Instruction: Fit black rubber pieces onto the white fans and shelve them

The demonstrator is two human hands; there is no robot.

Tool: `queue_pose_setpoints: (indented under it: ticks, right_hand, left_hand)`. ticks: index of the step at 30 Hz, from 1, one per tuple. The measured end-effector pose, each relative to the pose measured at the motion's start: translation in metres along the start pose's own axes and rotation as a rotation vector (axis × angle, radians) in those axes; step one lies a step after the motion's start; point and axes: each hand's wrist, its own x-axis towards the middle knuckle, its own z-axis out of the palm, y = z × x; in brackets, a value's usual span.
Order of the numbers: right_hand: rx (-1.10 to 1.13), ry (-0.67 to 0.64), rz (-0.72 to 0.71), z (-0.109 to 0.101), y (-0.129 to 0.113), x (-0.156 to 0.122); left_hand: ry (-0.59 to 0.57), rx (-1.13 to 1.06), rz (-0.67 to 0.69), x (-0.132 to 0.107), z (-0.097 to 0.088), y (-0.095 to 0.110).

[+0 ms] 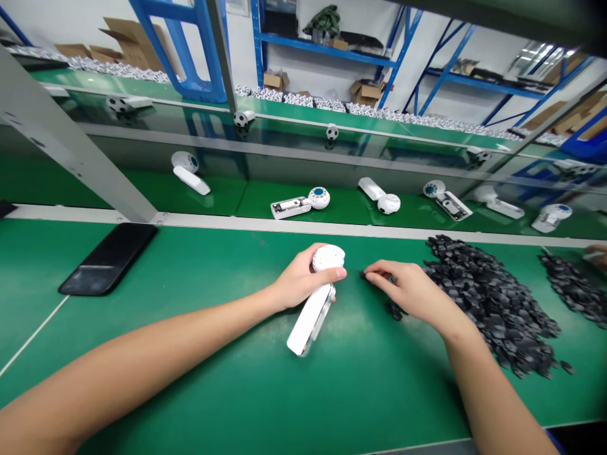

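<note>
My left hand [303,278] is closed around a white device [310,321] with a round, ball-like head and a long flat body. The head points away from me, and the body slants down toward me above the green table. To its right, my right hand [403,284] pinches a small black piece [364,275] between thumb and fingertips. A few more black pieces [393,309] lie just under that hand. Beside my right wrist spreads a large pile of small black pieces [493,309]. The two hands are apart.
A black phone [109,259] lies on the green table [213,379] at left. Beyond the metal rail, several white devices [291,207] rest on a green belt [222,196]. Another person's hand [598,256] shows at the right edge near a second black pile [576,291]. A metal post [80,139] stands at left.
</note>
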Motion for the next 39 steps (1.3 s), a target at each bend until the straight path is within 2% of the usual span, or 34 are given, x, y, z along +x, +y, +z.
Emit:
queue_pose_setpoints:
  ticks: [5,9,14,16,19,22,25,28,30,33,39]
  right_hand:
    - [-0.024,0.005,-0.011,0.008,0.016,0.006]
    - [-0.137,0.054,-0.006,0.018,0.006,0.01]
    - [-0.357,0.186,0.082,0.026,-0.004,0.011]
    - [-0.374,0.233,0.057,0.026,-0.004,0.012]
    - [-0.142,0.296,-0.013,0.023,-0.008,0.009]
    - [0.313,0.29,0.034,0.016,-0.027,-0.003]
    - [0.717,0.207,0.094,0.011,-0.054,-0.02]
    - [0.942,0.172,0.078,0.015,-0.071,-0.03]
    - [0.983,0.179,0.043,0.023,-0.075,-0.031]
    - [0.948,0.21,0.023,0.035,-0.074,-0.028]
    - [0.763,0.292,0.048,0.043,-0.067,-0.022]
  left_hand:
    - [0.035,-0.008,0.008,0.001,0.0,0.0]
    - [0.102,-0.067,0.019,0.007,0.0,-0.004]
    - [0.122,-0.17,0.022,0.011,0.0,-0.005]
    - [0.128,-0.185,0.013,0.009,0.001,-0.002]
    - [0.129,-0.232,0.045,0.003,0.007,0.006]
    - [0.105,-0.217,0.103,-0.009,0.016,0.019]
    - [0.113,-0.024,0.166,-0.024,0.025,0.031]
    - [0.099,0.286,0.285,-0.036,0.028,0.037]
    - [0.078,0.465,0.348,-0.04,0.028,0.035]
    - [0.095,0.603,0.382,-0.04,0.026,0.029]
    - [0.162,0.732,0.314,-0.031,0.024,0.017]
